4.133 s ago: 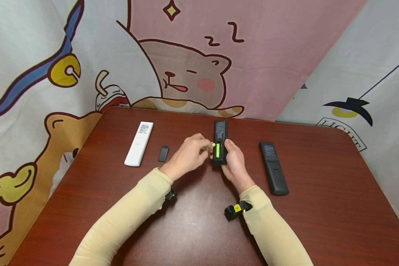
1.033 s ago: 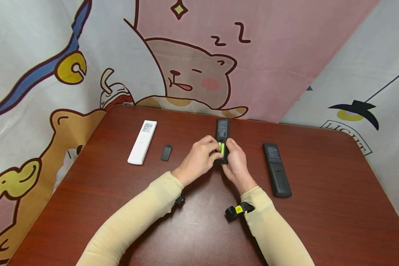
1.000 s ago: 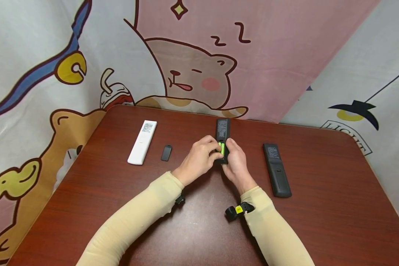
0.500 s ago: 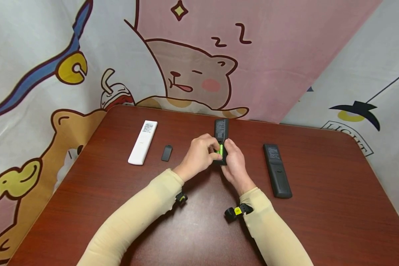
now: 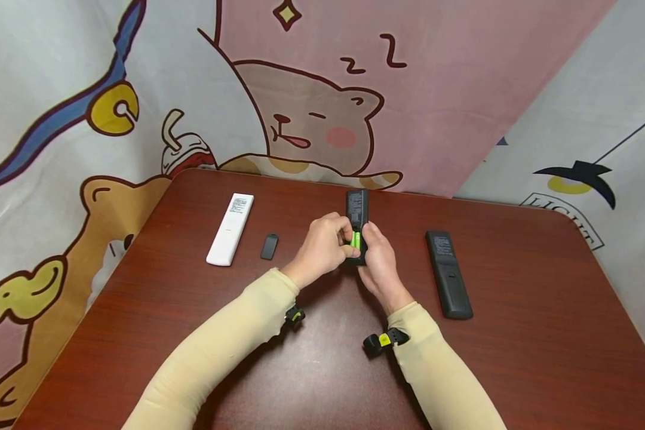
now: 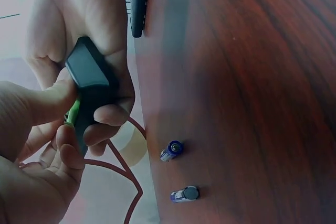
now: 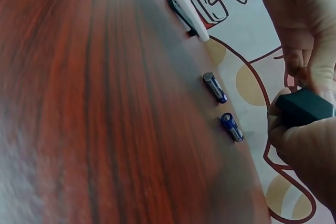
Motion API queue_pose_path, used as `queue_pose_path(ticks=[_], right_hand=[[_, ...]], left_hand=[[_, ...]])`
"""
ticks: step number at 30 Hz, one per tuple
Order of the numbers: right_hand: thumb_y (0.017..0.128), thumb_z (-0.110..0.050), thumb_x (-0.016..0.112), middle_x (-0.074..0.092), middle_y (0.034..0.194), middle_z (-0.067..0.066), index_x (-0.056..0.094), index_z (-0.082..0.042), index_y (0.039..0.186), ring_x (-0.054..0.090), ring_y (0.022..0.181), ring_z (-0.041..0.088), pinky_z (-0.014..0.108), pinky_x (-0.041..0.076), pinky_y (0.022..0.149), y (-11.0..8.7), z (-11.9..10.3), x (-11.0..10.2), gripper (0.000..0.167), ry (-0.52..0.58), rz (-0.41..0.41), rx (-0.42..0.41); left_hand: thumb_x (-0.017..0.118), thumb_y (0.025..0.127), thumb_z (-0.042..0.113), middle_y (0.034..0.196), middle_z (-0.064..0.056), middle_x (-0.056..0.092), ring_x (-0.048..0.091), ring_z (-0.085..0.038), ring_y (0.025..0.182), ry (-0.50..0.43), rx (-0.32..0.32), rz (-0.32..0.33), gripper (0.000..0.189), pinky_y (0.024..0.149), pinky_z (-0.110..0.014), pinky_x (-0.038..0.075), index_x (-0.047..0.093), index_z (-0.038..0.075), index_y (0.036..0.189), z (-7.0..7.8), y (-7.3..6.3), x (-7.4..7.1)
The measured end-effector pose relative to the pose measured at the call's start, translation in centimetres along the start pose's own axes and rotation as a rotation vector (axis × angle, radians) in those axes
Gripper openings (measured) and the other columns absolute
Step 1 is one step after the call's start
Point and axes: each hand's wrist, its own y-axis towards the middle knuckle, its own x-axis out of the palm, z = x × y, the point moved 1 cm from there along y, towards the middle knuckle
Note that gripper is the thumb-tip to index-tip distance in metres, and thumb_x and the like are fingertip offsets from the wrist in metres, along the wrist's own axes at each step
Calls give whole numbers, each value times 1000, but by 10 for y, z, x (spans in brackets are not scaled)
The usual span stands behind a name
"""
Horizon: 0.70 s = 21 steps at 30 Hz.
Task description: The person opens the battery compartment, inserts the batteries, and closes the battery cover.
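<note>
My right hand (image 5: pixel 380 260) holds a black remote control (image 5: pixel 357 206) back side up, its battery compartment uncovered. Two green batteries (image 5: pixel 356 240) show side by side in the compartment. With thumb and curled fingers, my left hand (image 5: pixel 322 243) pinches at the left green battery; its fingers partly cover it. In the left wrist view, a green battery (image 6: pixel 73 112) peeks out between the left thumb and a finger, at the edge of the remote (image 6: pixel 94 77). The right wrist view shows the remote's end (image 7: pixel 304 107) gripped in the right hand.
A small black battery cover (image 5: pixel 269 246) and a white remote (image 5: pixel 230 230) lie to the left. Another black remote (image 5: pixel 448 275) lies to the right. Two blue batteries (image 7: pixel 214 87) lie on the table (image 7: pixel 105 108), hidden in the head view.
Earlier, my left hand held a green battery left of the remote, with one in the compartment. Now two show there. In the last second, my left fingers have shifted slightly on the battery.
</note>
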Motion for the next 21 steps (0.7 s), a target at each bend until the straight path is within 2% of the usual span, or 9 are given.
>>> queue_pose_path(ticks=[6, 14, 18, 21], right_hand=[[115, -25, 23, 55, 113, 8, 35, 0, 151, 57, 95, 14, 24, 49, 75, 0, -1, -3, 46, 11, 27, 31], [115, -24, 23, 62, 114, 11, 35, 1, 150, 66, 90, 16, 29, 55, 75, -1, -2, -8, 45, -14, 50, 22], [115, -24, 23, 60, 125, 19, 36, -1, 150, 68, 93, 18, 32, 57, 79, -3, -4, -10, 45, -45, 42, 29], [115, -26, 22, 52, 136, 29, 37, -2, 151, 67, 94, 17, 33, 57, 81, -5, -5, -11, 46, -76, 46, 35]], left_hand=[[94, 75, 20, 83, -3, 60, 60, -15, 76, 16, -13, -10, 31, 66, -24, 49, 67, 8, 81, -3, -2, -5], [88, 83, 12, 88, -4, 61, 62, -18, 80, 31, -44, -22, 19, 68, -28, 49, 70, 6, 86, -12, -3, -15], [85, 86, 9, 89, -4, 62, 64, -18, 81, 73, -56, -26, 16, 69, -30, 50, 69, 7, 86, -19, -4, -20], [84, 86, 7, 91, -5, 63, 64, -20, 82, 95, -64, -29, 15, 70, -32, 52, 69, 7, 89, -23, -5, -23]])
